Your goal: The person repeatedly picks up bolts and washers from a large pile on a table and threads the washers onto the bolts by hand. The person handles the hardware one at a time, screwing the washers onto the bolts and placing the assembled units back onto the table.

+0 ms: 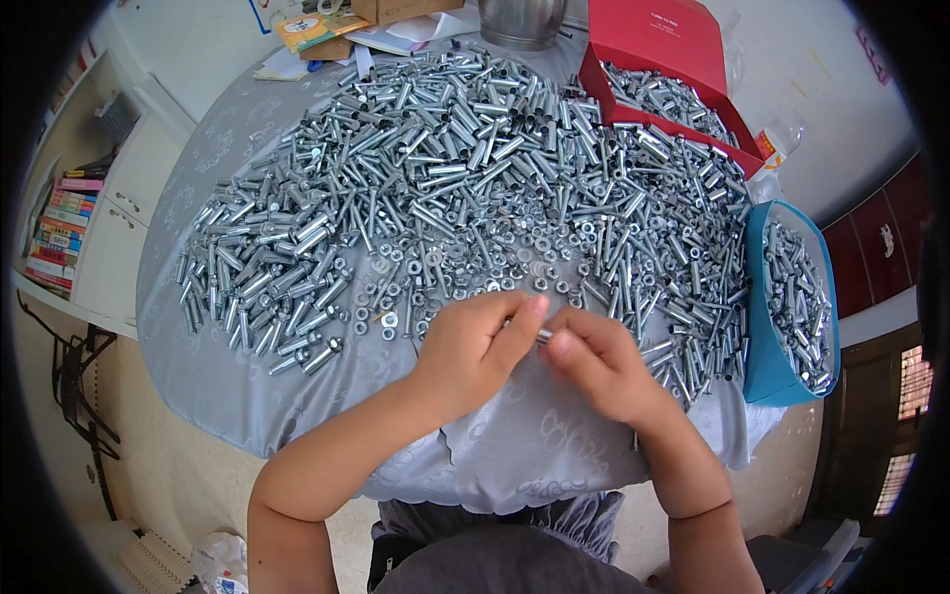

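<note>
Above the near part of the table, my left hand (470, 346) and my right hand (599, 361) are both closed, their fingertips almost meeting. A small silver metal fastener (543, 337) shows between them, mostly covered by the fingers; its exact kind cannot be made out. My right thumb and forefinger pinch its right end, while the left fingers curl round the other end. Just beyond the hands lie loose nuts and washers (390, 320). Farther back is a big heap of metal sleeves and bolts (475, 129). Assembled expansion bolts (287, 287) lie to the left.
A blue fabric bin (782, 374) full of fasteners stands at the right edge. An open red box (683, 40) of metal parts sits at the back right, beside a metal pot (522, 22). Papers (396, 38) lie at the back left. A grey patterned cloth (574, 436) covers the table.
</note>
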The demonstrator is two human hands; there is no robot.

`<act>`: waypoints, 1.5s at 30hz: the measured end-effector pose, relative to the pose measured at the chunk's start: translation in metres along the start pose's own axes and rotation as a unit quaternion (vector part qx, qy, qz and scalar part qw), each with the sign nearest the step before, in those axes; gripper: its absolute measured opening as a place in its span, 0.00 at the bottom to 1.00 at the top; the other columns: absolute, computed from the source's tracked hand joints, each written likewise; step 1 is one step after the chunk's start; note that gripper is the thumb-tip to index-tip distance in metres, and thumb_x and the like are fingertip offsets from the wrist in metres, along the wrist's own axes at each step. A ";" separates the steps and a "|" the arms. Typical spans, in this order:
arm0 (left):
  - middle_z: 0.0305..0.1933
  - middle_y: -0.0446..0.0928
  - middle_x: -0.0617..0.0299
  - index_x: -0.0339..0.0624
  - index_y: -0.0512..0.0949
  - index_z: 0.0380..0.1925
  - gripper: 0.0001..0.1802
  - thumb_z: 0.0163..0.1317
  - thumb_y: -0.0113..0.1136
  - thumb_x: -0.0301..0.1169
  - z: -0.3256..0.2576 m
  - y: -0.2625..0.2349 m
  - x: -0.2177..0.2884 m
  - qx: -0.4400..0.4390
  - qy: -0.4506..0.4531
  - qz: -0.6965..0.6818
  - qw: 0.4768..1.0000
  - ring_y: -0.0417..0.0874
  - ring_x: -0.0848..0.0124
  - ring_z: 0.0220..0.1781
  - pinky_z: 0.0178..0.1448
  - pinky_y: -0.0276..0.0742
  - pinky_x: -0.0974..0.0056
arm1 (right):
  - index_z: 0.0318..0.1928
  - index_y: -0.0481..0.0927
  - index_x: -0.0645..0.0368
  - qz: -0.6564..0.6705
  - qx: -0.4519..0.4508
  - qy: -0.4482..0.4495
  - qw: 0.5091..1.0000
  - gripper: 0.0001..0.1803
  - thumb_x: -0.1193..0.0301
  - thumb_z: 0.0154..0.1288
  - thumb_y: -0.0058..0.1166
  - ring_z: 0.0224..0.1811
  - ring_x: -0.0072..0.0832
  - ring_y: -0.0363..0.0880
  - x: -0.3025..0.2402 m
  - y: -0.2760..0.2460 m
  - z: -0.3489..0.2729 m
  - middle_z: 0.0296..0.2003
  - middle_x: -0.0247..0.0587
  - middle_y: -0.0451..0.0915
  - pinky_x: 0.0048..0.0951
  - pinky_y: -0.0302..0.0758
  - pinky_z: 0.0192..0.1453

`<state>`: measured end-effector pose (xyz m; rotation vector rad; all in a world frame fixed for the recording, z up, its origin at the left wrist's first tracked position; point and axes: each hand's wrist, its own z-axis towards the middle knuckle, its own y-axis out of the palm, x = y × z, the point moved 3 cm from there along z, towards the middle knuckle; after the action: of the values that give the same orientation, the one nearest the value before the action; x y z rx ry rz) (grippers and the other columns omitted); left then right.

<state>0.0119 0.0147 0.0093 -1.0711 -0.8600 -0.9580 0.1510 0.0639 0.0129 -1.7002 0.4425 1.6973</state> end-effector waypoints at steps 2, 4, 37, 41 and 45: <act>0.14 0.66 0.57 0.35 0.71 0.21 0.23 0.65 0.43 0.43 -0.001 0.000 -0.004 -0.007 -0.060 -0.039 0.997 0.68 0.66 0.16 0.23 0.62 0.63 | 0.30 0.72 0.62 -0.152 0.059 -0.112 0.980 0.12 0.65 0.58 0.54 0.18 0.27 0.68 -0.008 0.002 0.000 0.19 0.38 0.69 0.27 0.65 0.22; 0.14 0.66 0.57 0.35 0.71 0.21 0.23 0.65 0.42 0.44 -0.002 -0.002 -0.008 -0.018 -0.109 -0.057 0.992 0.67 0.66 0.16 0.23 0.61 0.63 | 0.33 0.73 0.62 -0.212 0.051 -0.149 0.965 0.13 0.66 0.54 0.58 0.19 0.31 0.71 -0.008 0.001 0.000 0.21 0.40 0.70 0.30 0.67 0.22; 0.13 0.63 0.62 0.37 0.69 0.14 0.23 0.64 0.46 0.41 -0.003 -0.003 0.001 -0.028 -0.029 -0.077 0.996 0.63 0.75 0.16 0.23 0.60 0.67 | 0.33 0.73 0.62 -0.301 0.026 -0.272 0.914 0.15 0.64 0.52 0.60 0.19 0.35 0.72 -0.015 -0.005 -0.002 0.20 0.39 0.70 0.31 0.68 0.21; 0.15 0.66 0.58 0.37 0.69 0.15 0.20 0.62 0.49 0.38 -0.002 -0.006 0.013 -0.021 0.113 0.000 0.993 0.68 0.65 0.18 0.25 0.63 0.63 | 0.33 0.72 0.62 -0.258 0.007 -0.261 0.930 0.15 0.64 0.54 0.58 0.18 0.37 0.71 -0.013 -0.004 -0.007 0.19 0.40 0.71 0.31 0.66 0.19; 0.17 0.68 0.58 0.38 0.70 0.16 0.16 0.58 0.54 0.36 -0.003 -0.008 0.012 -0.018 0.177 0.039 0.983 0.69 0.61 0.19 0.25 0.64 0.62 | 0.33 0.73 0.62 -0.232 -0.010 -0.227 0.946 0.13 0.64 0.56 0.56 0.17 0.35 0.71 -0.013 -0.003 -0.009 0.18 0.41 0.70 0.30 0.65 0.19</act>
<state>0.0087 0.0076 0.0224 -0.9203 -0.5060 -1.0615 0.1586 0.0574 0.0259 -1.2380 -0.1797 1.6593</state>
